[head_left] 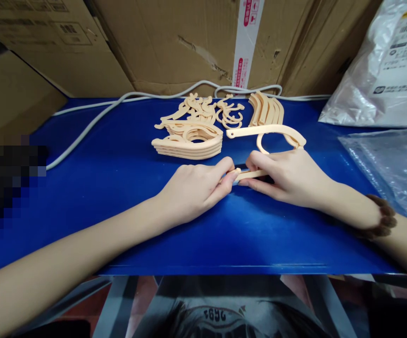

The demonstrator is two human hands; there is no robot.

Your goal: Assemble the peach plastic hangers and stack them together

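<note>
My left hand [196, 188] is closed, thumb and forefinger pinching the end of a slim beige plastic hanger arm [251, 174]. My right hand [289, 177] grips the same piece a little further right; its fingertips hide part of it. Just beyond my right hand, a second curved beige arm [264, 131] with a hole at its left end sticks up, a ring-shaped part [260, 143] below it. Whether these join the held piece is hidden. Behind my hands lie a neat stack of hanger pieces [189, 149], loose hooks [232, 115] and a row of curved arms [267, 110].
A blue table [196, 244] carries everything, its front edge near me. Cardboard boxes [175, 47] wall off the back and left. A white cable [94, 123] runs along the rear. On the right are a plastic parcel bag [375, 80] and a clear plastic bag [393, 164].
</note>
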